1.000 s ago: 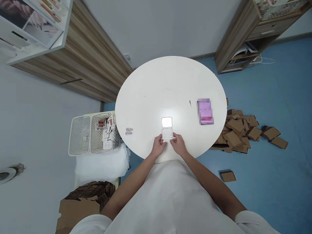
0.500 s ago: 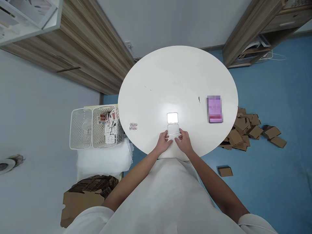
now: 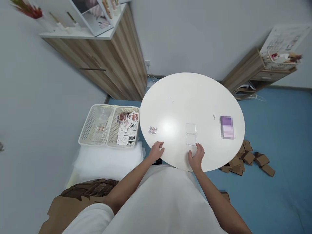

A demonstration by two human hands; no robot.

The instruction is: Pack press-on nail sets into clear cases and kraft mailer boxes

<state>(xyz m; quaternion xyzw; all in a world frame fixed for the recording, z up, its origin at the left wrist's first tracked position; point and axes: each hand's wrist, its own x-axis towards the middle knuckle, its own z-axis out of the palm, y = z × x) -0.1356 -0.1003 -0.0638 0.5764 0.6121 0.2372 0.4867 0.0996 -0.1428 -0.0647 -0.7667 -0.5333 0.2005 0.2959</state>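
Observation:
A clear plastic case (image 3: pixel 190 139) lies opened flat on the white table (image 3: pixel 185 94), its lid folded back away from me. My right hand (image 3: pixel 197 157) is at the case's near right corner, thumb and fingers apart; whether a fingertip touches the edge I cannot tell. My left hand (image 3: pixel 156 151) is over the table's near left edge, fingers spread and holding nothing. Beyond it lies a small clear sheet of false nails (image 3: pixel 153 130), apart from the hand. At the table's right side is a purple, pixelated stack of packs (image 3: pixel 226 126).
Left of the table stand two white plastic baskets: one (image 3: pixel 83 135) holds clear cases, the other (image 3: pixel 136 143) nail sheets and cards. White sheets (image 3: pixel 109 161) and flattened cardboard (image 3: pixel 63 211) lie nearer me. Small brown boxes (image 3: pixel 262 159) lie on the floor at right.
Both hands gripped the case's sides before. My left hand has let go and moved left toward the nail sheet; my right hand has loosened beside the case. The view has tilted up and turned left.

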